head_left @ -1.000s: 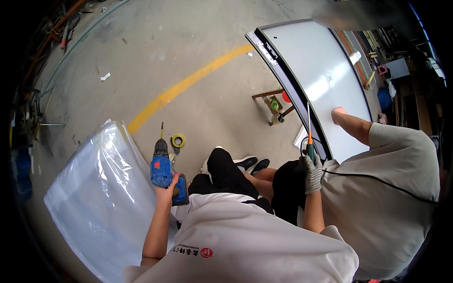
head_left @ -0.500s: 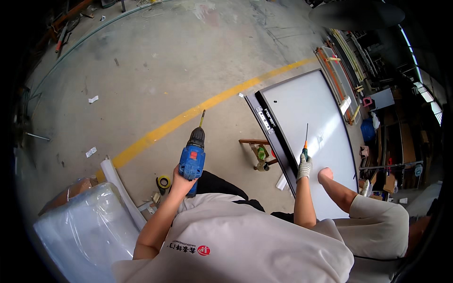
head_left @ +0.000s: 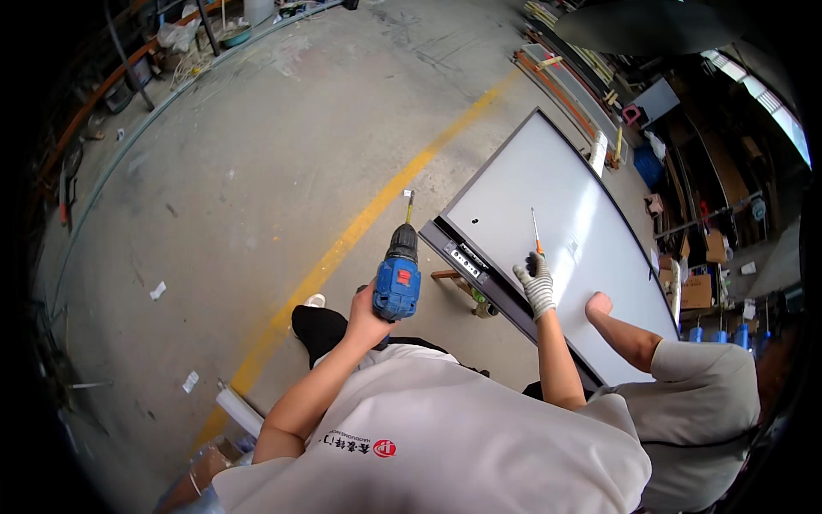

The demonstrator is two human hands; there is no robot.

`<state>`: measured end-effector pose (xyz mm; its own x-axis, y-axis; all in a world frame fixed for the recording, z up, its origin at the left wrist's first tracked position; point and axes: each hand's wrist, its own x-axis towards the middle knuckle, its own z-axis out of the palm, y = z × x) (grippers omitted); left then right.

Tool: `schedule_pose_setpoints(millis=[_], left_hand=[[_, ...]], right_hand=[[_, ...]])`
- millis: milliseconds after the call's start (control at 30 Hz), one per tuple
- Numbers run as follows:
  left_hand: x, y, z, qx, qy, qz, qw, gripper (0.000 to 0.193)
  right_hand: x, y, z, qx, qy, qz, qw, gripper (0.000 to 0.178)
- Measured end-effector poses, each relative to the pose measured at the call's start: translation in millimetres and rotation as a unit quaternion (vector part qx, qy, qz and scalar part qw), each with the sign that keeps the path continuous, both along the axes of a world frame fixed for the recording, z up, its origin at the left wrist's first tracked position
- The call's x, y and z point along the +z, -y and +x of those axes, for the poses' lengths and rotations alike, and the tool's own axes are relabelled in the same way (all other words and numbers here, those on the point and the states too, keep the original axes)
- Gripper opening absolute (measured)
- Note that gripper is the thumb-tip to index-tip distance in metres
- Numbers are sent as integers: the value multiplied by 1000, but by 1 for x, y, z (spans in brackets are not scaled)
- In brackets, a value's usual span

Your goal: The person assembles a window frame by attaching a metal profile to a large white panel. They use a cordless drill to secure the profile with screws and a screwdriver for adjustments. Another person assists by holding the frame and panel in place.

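My left hand [head_left: 368,319] is wrapped round the grip of a blue and black cordless drill [head_left: 397,284], which has a long yellowish bit pointing away from me. A striped knit glove covers my right hand [head_left: 538,289]. Its fingers are round the dark handle of a screwdriver [head_left: 539,243], whose orange collar and thin shaft stick out past them. The hand is over the near side of a large grey door panel [head_left: 565,188]. A silver plate with holes [head_left: 467,264] sits in the panel's dark edge, between my two hands.
A co-worker's bent arm [head_left: 629,336] reaches over the panel, close by on my right. Beneath the panel's edge is a wooden stand [head_left: 445,275]. A yellow line [head_left: 342,244] crosses the concrete floor. Long profiles [head_left: 556,81] and cluttered shelves [head_left: 728,188] are at the right.
My view has turned, and the panel appears more slanted. The drill has come nearer the panel's edge. My right fingers look looser round the screwdriver, with the thumb out to the side.
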<state>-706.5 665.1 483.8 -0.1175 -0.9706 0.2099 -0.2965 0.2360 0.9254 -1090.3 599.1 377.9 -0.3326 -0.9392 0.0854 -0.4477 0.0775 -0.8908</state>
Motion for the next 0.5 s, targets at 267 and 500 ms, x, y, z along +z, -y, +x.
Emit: schedule_pose_setpoints(millis=[267, 500], left_hand=[[23, 77, -26, -174, 203, -105, 958, 70], [91, 123, -13, -550, 362, -125, 742, 92]], right_hand=[[43, -14, 245, 253, 156, -30, 954, 72], [42, -26, 334, -139, 224, -145, 954, 47]])
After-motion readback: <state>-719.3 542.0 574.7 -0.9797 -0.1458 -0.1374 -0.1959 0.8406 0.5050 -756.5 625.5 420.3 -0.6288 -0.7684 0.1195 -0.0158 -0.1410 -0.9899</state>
